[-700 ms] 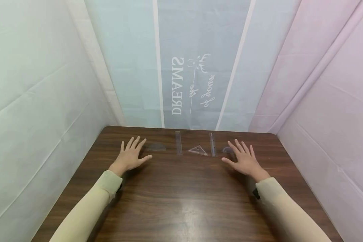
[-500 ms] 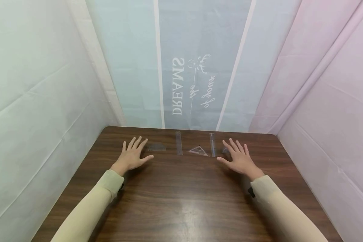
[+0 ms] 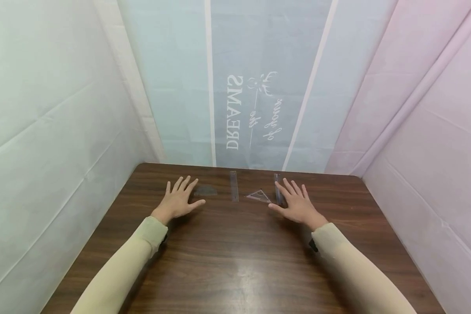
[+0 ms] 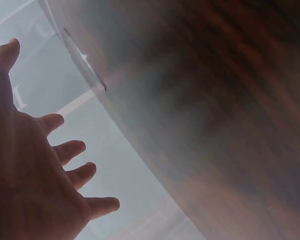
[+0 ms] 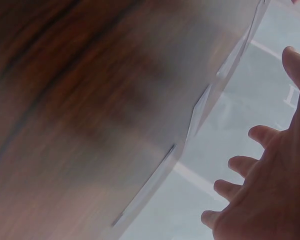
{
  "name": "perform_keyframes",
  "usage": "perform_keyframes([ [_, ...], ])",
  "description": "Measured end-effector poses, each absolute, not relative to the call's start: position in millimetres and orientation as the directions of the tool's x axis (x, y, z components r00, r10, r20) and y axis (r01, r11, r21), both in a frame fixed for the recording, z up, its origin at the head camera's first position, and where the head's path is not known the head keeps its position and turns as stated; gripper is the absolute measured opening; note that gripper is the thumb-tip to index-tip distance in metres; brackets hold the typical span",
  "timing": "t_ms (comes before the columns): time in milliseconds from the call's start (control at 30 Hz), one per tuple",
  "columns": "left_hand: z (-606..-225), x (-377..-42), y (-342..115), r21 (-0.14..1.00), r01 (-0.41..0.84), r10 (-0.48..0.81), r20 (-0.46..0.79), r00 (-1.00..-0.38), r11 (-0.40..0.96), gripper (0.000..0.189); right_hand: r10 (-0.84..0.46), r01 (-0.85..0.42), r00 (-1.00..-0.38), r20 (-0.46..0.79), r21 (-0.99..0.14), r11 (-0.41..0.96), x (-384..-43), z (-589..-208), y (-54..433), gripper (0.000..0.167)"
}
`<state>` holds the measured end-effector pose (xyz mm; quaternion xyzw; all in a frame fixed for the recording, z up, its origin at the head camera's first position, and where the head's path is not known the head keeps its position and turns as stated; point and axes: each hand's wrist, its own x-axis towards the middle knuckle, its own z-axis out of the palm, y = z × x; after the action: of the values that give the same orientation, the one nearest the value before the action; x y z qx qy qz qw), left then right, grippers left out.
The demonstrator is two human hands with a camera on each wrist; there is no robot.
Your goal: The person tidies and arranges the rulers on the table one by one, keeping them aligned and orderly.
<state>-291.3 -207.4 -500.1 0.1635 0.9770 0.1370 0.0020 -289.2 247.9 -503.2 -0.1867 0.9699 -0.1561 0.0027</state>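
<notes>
My left hand hovers with fingers spread over the far left of the table, just left of a clear protractor. A clear ruler lies right of that, then a triangular set square. My right hand, also spread, is above a second ruler and partly covers it; its thumb tip is near the set square. The small protractor seen earlier at the right is hidden behind this hand. Both wrist views show the left hand and right hand holding nothing.
The dark wood-grain table has rounded far corners. Pale cloth walls stand at the left and right. Behind the table hangs a blue-grey cloth with mirrored white lettering.
My right hand has moved left from the small protractor to over the second ruler. My left hand has shifted slightly right in the picture, partly along with the whole view.
</notes>
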Motion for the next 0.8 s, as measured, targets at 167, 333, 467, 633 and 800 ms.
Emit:
perform_keyframes([
  [167,-495,-296,-197,0.282,0.335,0.335,0.049,-0.941,0.899,0.093,-0.392,-0.390,-0.918,0.057,-0.309,0.868,-292,-504,234,0.094],
  [333,-496,-304,-187,0.278,0.343,0.346,0.040,-0.937,0.897,0.094,-0.413,-0.409,-0.909,0.055,-0.306,0.860,-295,-506,220,0.093],
  [467,-498,-310,-180,0.273,0.349,0.356,0.024,-0.934,0.897,0.094,-0.425,-0.425,-0.903,0.068,-0.304,0.853,-299,-510,211,0.094],
  [633,-498,-315,-169,0.264,0.359,0.371,0.006,-0.929,0.895,0.094,-0.441,-0.437,-0.895,0.061,-0.314,0.843,-303,-512,200,0.094],
  [800,-495,-321,-157,0.257,0.380,0.394,-0.001,-0.919,0.889,0.094,-0.448,-0.439,-0.893,0.039,-0.290,0.850,-308,-511,190,0.094],
])
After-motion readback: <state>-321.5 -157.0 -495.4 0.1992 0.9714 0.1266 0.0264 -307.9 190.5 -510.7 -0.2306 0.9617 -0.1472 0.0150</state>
